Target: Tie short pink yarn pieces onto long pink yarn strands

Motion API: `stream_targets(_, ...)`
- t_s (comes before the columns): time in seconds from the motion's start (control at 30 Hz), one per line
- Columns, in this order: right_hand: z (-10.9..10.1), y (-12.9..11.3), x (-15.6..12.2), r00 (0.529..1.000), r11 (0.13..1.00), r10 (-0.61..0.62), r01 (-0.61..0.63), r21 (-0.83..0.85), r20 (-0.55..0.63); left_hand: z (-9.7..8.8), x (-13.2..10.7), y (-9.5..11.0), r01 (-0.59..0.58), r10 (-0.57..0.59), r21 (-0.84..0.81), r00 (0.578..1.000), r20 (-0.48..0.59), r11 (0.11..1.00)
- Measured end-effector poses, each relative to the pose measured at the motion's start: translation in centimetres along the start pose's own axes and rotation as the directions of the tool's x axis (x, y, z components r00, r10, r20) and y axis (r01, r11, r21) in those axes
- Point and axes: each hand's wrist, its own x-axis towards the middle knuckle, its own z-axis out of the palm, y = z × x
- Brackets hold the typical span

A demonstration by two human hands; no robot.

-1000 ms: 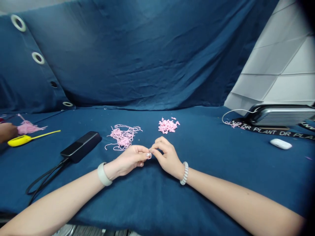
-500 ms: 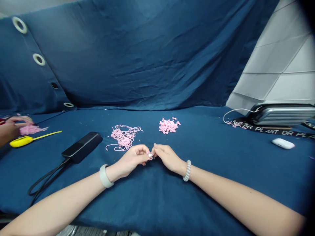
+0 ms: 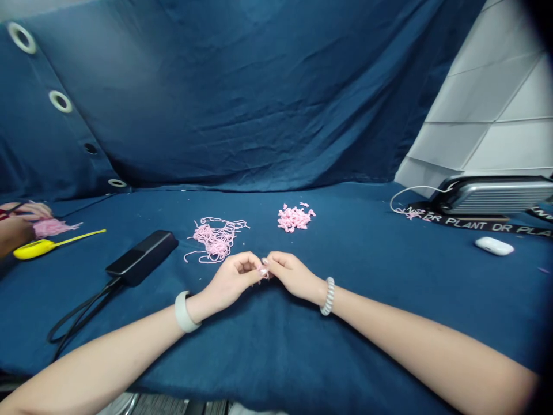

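My left hand (image 3: 237,276) and my right hand (image 3: 294,275) meet fingertip to fingertip above the front half of the blue-covered table. Both are pinched closed on a small bit of pink yarn (image 3: 265,275), mostly hidden by the fingers. Just beyond my left hand lies a loose tangle of pink yarn strands (image 3: 216,239). Behind my right hand is a small heap of short, knotted pink yarn pieces (image 3: 294,218).
A black box-shaped device (image 3: 142,257) with a cable lies left, near a yellow tool (image 3: 37,249). Another person's hands (image 3: 21,222) hold pink yarn at far left. On the right are a white case (image 3: 494,246), a lettered strap (image 3: 466,226) and a ribbed metal device (image 3: 496,199).
My right fingertips have closed in on the left ones, so both hands now touch at the pink yarn. The view has shifted slightly.
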Motion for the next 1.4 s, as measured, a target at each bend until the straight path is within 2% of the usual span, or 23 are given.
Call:
stream_targets(0.2, 0.2, 0.1, 0.1, 0.998, 0.999, -0.023, 0.02, -0.045, -0.06, 0.1, -0.1, -0.1, 0.042, -0.045, -0.038, 0.994, -0.098, 0.998)
stream_targets(0.33, 0.3, 0.4, 0.1, 0.984, 0.984, -0.116, 0.094, -0.154, -0.138, 0.2, 0.0, 0.1, 0.164, -0.184, -0.13, 0.97, -0.161, 0.978)
stream_targets(0.4, 0.4, 0.4, 0.1, 0.97, 0.967, -0.174, 0.135, -0.214, -0.172, 0.3, 0.1, 0.1, 0.214, -0.246, -0.18, 0.952, -0.183, 0.96)
stream_targets(0.6, 0.6, 0.1, -0.1, 0.923, 0.927, -0.289, 0.203, -0.315, -0.253, 0.4, 0.0, 0.4, 0.259, -0.322, -0.299, 0.929, -0.182, 0.918)
stream_targets(0.87, 0.8, -0.1, -0.7, 0.839, 0.841, -0.469, 0.328, -0.431, -0.275, 0.9, -0.3, 1.1, 0.33, -0.426, -0.405, 0.888, -0.173, 0.853)
stream_targets(1.07, 0.5, 0.5, -0.7, 0.761, 0.657, -0.636, 0.446, -0.608, -0.129, 1.0, -0.4, 0.8, 0.31, -0.438, -0.453, 0.874, -0.211, 0.836)
stream_targets(1.2, 0.3, 0.3, -1.0, 0.783, 0.519, -0.622, 0.426, -0.741, 0.014, 0.8, 0.0, 0.4, 0.25, -0.39, -0.449, 0.885, -0.253, 0.858)
stream_targets(1.33, 0.8, -0.7, -1.3, 0.819, 0.257, -0.533, 0.396, -0.882, 0.213, 0.4, 0.3, 0.2, 0.171, -0.309, -0.378, 0.887, -0.343, 0.91)
stream_targets(1.4, 1.3, -1.0, -1.4, 0.833, 0.14, -0.486, 0.372, -0.918, 0.264, 0.1, 0.5, 0.0, 0.15, -0.288, -0.356, 0.881, -0.375, 0.922)
